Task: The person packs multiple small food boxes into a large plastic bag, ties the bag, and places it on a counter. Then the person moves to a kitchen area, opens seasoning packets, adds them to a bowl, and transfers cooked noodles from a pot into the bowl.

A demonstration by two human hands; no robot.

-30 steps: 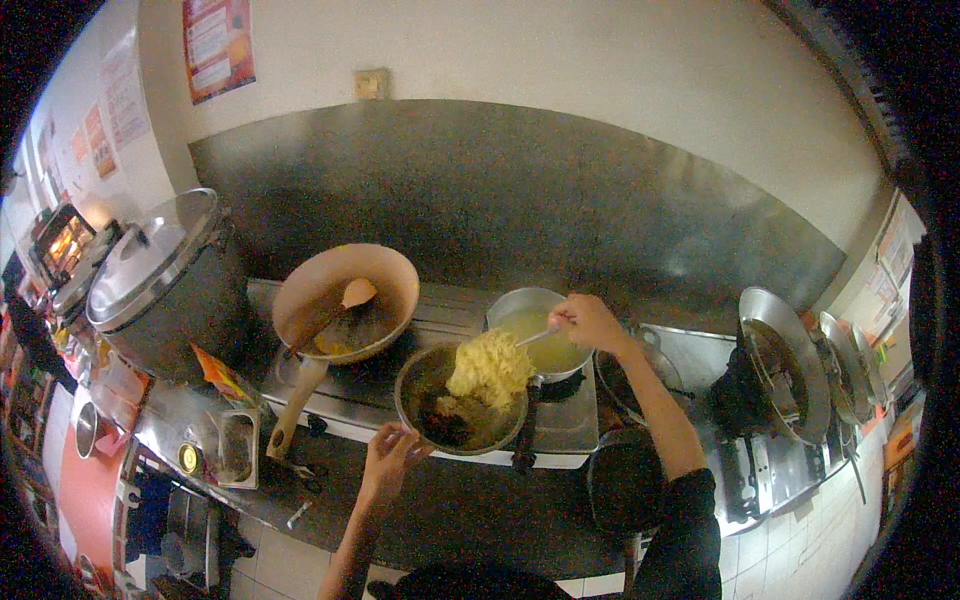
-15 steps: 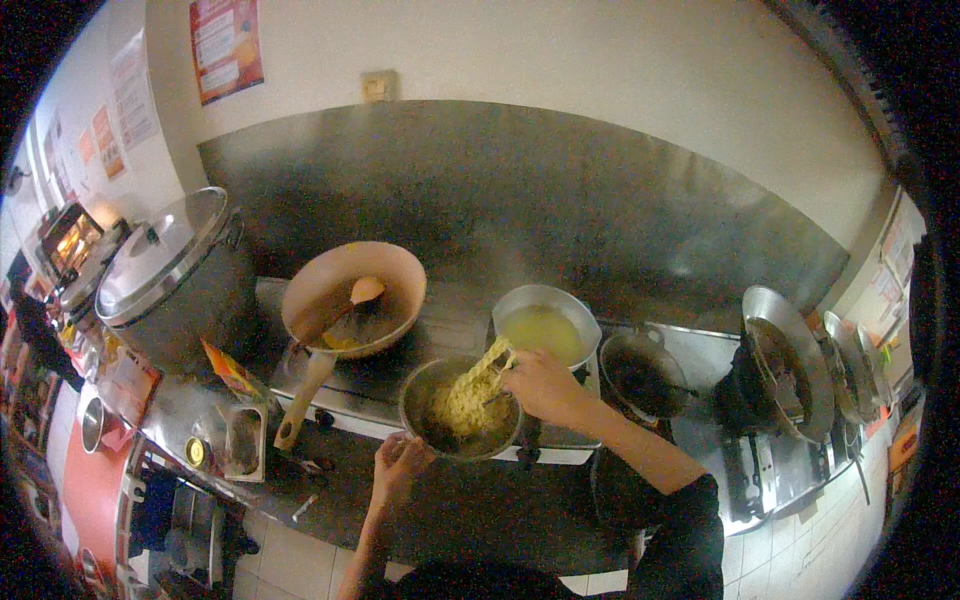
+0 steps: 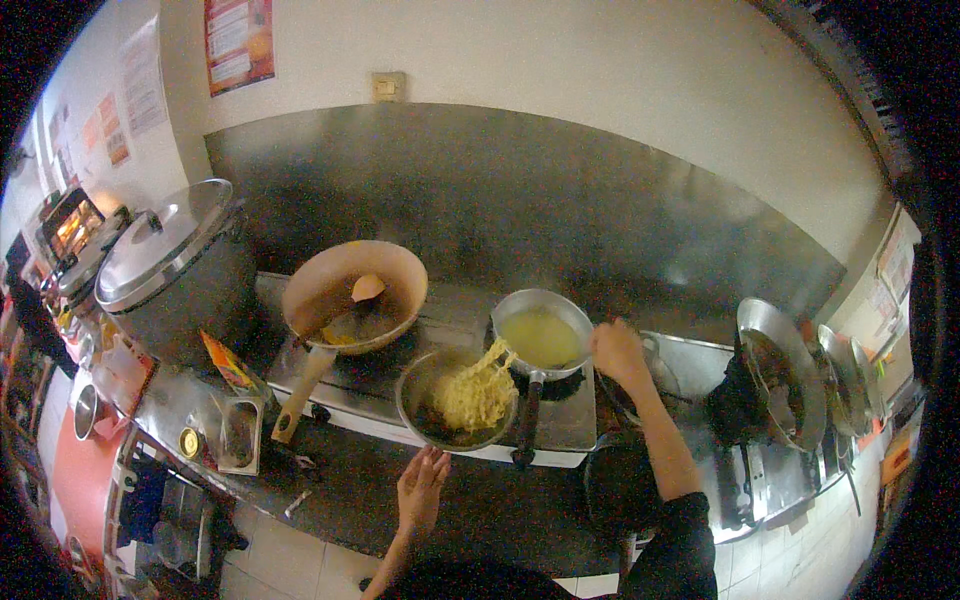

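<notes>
Yellow noodles [image 3: 478, 395] lie heaped in a round metal bowl [image 3: 408, 410] at the front of the stove, some rising past its far rim. My left hand [image 3: 420, 490] is just below the bowl's near rim, fingers stretched out; whether the fingertips touch the rim is hard to tell. Off to the right, my right hand [image 3: 620, 357] is closed with curled fingers beside the saucepan, above a dark pan [image 3: 655, 375]. What it holds, if anything, does not show. The saucepan [image 3: 527, 296] has a dark handle toward me and contains pale yellow liquid.
Left of the bowl stands a wide pan [image 3: 300, 285] with a ladle [image 3: 368, 288] in it and a handle toward me. A big lidded pot [image 3: 190, 310] is at far left. A metal container [image 3: 240, 435] stands at the counter's front; a large wok [image 3: 785, 370] leans at right.
My right hand has left the noodles and moved right, past the saucepan. My left hand has dropped slightly from the bowl's rim, its fingers straighter. The noodles now rest in the bowl.
</notes>
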